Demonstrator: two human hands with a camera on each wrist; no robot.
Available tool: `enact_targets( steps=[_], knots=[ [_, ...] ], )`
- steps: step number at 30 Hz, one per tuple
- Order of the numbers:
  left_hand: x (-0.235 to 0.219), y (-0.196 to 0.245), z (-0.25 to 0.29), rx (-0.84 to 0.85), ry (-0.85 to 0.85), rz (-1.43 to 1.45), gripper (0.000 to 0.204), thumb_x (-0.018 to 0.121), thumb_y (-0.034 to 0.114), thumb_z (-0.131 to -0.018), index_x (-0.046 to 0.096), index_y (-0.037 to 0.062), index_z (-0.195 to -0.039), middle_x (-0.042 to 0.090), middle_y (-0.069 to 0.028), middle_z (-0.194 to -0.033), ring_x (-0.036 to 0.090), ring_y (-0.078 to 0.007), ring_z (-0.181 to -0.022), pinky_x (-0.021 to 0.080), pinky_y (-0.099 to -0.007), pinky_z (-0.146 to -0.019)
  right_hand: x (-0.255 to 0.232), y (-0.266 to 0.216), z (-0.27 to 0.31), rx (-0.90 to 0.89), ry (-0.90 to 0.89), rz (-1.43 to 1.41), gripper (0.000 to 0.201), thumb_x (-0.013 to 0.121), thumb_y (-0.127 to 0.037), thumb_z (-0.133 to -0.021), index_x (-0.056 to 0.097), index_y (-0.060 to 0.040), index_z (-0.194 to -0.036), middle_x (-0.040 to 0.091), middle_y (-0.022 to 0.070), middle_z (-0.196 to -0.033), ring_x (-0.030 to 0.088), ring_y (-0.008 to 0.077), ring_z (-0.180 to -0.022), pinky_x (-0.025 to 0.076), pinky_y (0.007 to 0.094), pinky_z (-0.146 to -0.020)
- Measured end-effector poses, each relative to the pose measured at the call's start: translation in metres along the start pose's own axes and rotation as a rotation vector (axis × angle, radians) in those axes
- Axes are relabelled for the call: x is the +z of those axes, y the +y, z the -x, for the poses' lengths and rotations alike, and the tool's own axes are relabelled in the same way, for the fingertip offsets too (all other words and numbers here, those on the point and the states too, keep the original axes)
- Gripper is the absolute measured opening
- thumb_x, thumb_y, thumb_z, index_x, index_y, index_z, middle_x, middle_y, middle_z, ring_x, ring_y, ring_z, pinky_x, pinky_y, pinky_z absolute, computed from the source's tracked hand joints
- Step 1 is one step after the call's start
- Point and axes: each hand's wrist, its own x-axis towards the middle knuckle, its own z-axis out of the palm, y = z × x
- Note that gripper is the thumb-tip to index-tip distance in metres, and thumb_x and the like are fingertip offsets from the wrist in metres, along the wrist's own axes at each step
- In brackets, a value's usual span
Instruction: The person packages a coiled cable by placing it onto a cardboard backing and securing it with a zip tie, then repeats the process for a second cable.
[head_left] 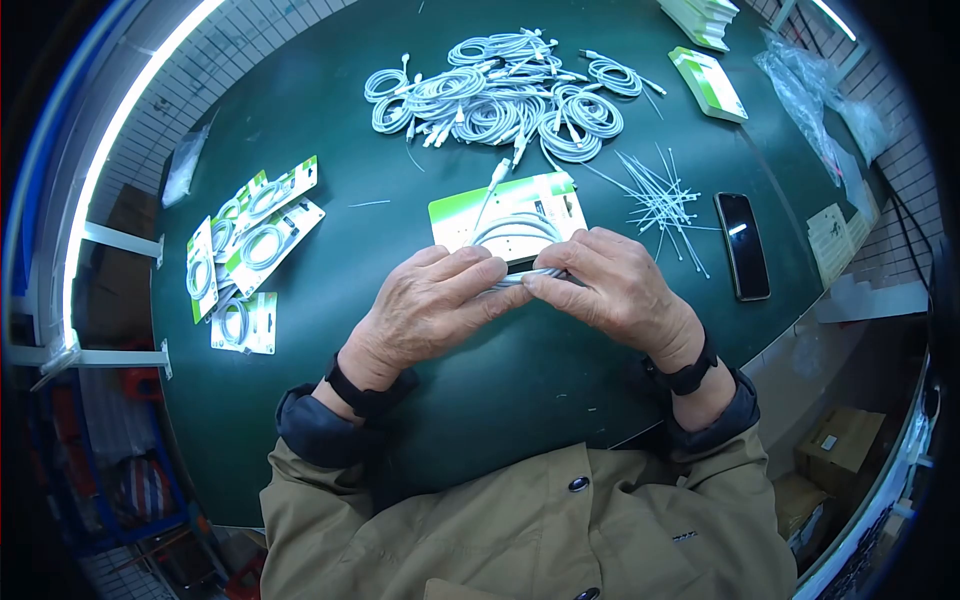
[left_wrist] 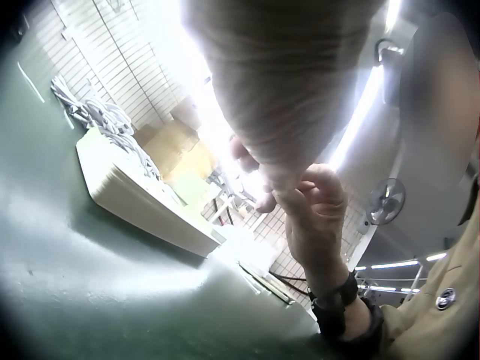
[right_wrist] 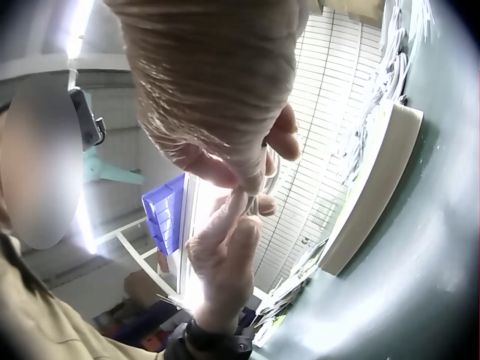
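Observation:
In the head view a coiled white cable point(head_left: 518, 228) is held between both hands, over the near edge of a stack of green and white cards point(head_left: 455, 212). The left hand point(head_left: 425, 300) pinches the coil's near left side. The right hand point(head_left: 620, 292) pinches it at the right, thumb tip close to the left fingertips. One plug end point(head_left: 500, 172) of the cable points away over the cards. In the right wrist view the fingers of the right hand point(right_wrist: 217, 90) and left hand point(right_wrist: 225, 262) meet at the cable; the left wrist view hides most of the coil.
A heap of coiled cables point(head_left: 490, 95) lies at the back. Carded cables point(head_left: 262, 245) are piled at the left. Scattered thin white ties point(head_left: 665, 200), a phone point(head_left: 742, 246), another card stack point(head_left: 708, 84) and plastic bags point(head_left: 815, 110) are at the right.

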Motion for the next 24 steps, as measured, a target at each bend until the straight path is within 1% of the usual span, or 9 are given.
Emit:
enact_targets(
  steps=[6,10,13,14,17,18,21,22,24],
  knots=[
    [-0.005,0.010,-0.008,-0.039,0.009,-0.019,0.036,0.085,0.018,-0.075,0.079,0.0176,-0.110,0.070,-0.0040,-0.115,0.072,-0.0225,-0.103,0.052,-0.0354,-0.070,0.002,0.008,0.003,-0.048,0.085,0.012,0.029,0.077,-0.008,-0.079,0.071,-0.0112,-0.107,0.069,0.0066,-0.101,0.068,0.0226,-0.086,0.058,0.0357,-0.072],
    [0.001,0.006,-0.005,-0.041,0.213,0.050,0.031,0.088,0.008,-0.075,0.079,0.0110,-0.104,0.071,-0.0106,-0.117,0.072,-0.0291,-0.103,0.059,-0.0399,-0.076,0.003,0.016,0.005,-0.066,0.108,0.003,0.034,0.077,-0.006,-0.077,0.072,-0.0110,-0.111,0.069,0.0067,-0.101,0.067,0.0227,-0.084,0.057,0.0356,-0.071],
    [0.003,-0.001,-0.003,-0.233,0.338,0.056,0.021,0.085,0.008,-0.078,0.079,0.0084,-0.099,0.072,-0.0083,-0.111,0.073,-0.0287,-0.094,0.059,-0.0386,-0.074,-0.004,0.026,0.009,-0.031,0.160,0.007,0.037,0.077,-0.005,-0.077,0.072,-0.0110,-0.114,0.069,0.0067,-0.101,0.067,0.0228,-0.084,0.057,0.0357,-0.070],
    [0.009,-0.007,0.002,-0.350,0.274,0.149,0.027,0.086,0.011,-0.080,0.077,0.0062,-0.105,0.070,-0.0112,-0.115,0.070,-0.0327,-0.102,0.059,-0.0418,-0.081,-0.007,0.028,0.009,-0.012,0.167,0.011,0.039,0.079,-0.004,-0.077,0.072,-0.0119,-0.115,0.069,0.0061,-0.101,0.067,0.0226,-0.082,0.057,0.0354,-0.069],
    [0.016,-0.011,-0.014,-0.473,0.054,0.062,0.041,0.088,0.018,-0.080,0.073,0.0063,-0.117,0.068,-0.0149,-0.122,0.064,-0.0362,-0.115,0.056,-0.0456,-0.091,-0.008,0.032,0.011,0.024,0.227,0.026,0.041,0.081,-0.004,-0.077,0.073,-0.0130,-0.116,0.070,0.0056,-0.102,0.067,0.0224,-0.081,0.057,0.0351,-0.068],
    [0.027,-0.020,-0.009,-0.491,-0.036,0.119,0.072,0.092,0.028,-0.075,0.063,0.0082,-0.138,0.061,-0.0203,-0.138,0.055,-0.0404,-0.131,0.047,-0.0506,-0.108,-0.007,0.034,0.011,0.020,0.241,0.024,0.040,0.082,-0.004,-0.078,0.073,-0.0133,-0.115,0.070,0.0059,-0.102,0.069,0.0228,-0.083,0.058,0.0344,-0.067],
    [0.042,-0.026,-0.012,-0.499,-0.195,-0.005,0.095,0.096,0.035,-0.070,0.053,0.0091,-0.151,0.053,-0.0253,-0.148,0.048,-0.0440,-0.141,0.038,-0.0536,-0.118,-0.005,0.037,0.013,0.056,0.270,0.015,0.035,0.081,-0.003,-0.079,0.073,-0.0123,-0.111,0.072,0.0068,-0.101,0.071,0.0240,-0.085,0.059,0.0348,-0.068],
    [0.045,-0.032,-0.012,-0.549,-0.295,0.048,0.110,0.098,0.039,-0.065,0.046,0.0093,-0.157,0.047,-0.0294,-0.154,0.040,-0.0460,-0.149,0.030,-0.0564,-0.124,-0.004,0.039,0.014,0.076,0.285,0.000,0.028,0.080,-0.002,-0.082,0.074,-0.0120,-0.108,0.073,0.0084,-0.100,0.073,0.0257,-0.087,0.061,0.0357,-0.069],
    [0.044,-0.037,-0.012,-0.572,-0.334,0.108,0.104,0.096,0.042,-0.068,0.050,0.0073,-0.154,0.047,-0.0260,-0.157,0.038,-0.0469,-0.150,0.031,-0.0553,-0.124,0.001,0.044,0.017,0.090,0.320,-0.006,0.026,0.080,-0.003,-0.084,0.074,-0.0122,-0.107,0.074,0.0088,-0.099,0.074,0.0262,-0.087,0.061,0.0363,-0.069]
  ],
)
